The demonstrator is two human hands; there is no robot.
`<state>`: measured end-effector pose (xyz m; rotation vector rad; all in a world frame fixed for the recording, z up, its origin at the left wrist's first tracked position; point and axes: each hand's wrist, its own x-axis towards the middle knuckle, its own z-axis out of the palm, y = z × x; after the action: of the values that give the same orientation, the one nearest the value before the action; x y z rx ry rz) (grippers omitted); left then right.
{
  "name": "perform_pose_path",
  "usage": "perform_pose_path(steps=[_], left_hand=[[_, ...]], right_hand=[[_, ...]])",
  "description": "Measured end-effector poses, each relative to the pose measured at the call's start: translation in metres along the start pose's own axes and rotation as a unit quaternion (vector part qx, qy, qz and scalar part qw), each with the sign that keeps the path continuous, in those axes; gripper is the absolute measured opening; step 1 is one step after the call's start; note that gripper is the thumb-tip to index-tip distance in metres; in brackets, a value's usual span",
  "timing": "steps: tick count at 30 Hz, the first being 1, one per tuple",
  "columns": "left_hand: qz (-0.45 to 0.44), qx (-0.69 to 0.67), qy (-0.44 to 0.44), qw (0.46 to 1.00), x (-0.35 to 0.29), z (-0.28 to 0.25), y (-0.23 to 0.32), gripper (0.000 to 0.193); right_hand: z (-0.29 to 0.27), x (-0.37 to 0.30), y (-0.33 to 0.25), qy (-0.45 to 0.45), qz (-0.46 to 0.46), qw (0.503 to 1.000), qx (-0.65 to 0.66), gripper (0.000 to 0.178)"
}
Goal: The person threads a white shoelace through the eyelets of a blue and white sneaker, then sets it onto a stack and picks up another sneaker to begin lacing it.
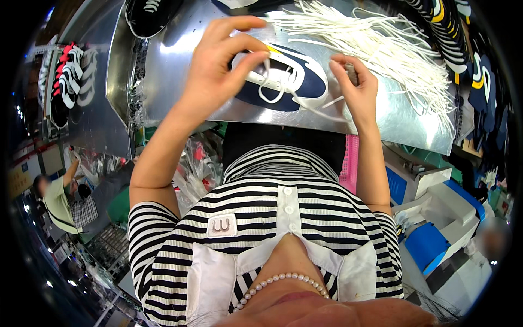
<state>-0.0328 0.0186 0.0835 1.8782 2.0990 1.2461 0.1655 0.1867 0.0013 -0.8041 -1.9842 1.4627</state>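
Note:
A navy sneaker with white trim and a yellow patch (313, 82) lies on its sole on the metal table, toe to the right. My left hand (218, 65) is above its heel end, thumb and finger closed on a white shoelace (262, 90) that loops down to the shoe's eyelets. To the right of the toe, my right hand (358, 90) is raised with fingers curled and thumb near the index tip. A loose stretch of lace runs past the toe toward this hand; whether the fingertips hold anything is too unclear to see.
A heap of white laces (376, 46) covers the table's right side. A black shoe (150, 16) is at the far left, beside a raised metal edge (117, 82). Stacked navy shoe parts (482, 92) stand far right; red, black and white shoes (66, 82) are left.

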Motion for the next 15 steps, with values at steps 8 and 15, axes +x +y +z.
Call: perform_pose_path(steps=[8,15], left_hand=[[-0.043,0.015,0.011,0.999,-0.004,0.038,-0.004,0.013],[-0.443,-0.218,-0.231,0.838,-0.02,0.02,-0.032,0.051]], right_hand=[[0.043,-0.01,-0.009,-0.139,0.167,0.9,0.378,0.019],[0.058,-0.001,0.0,-0.071,0.17,0.965,0.188,0.035]])
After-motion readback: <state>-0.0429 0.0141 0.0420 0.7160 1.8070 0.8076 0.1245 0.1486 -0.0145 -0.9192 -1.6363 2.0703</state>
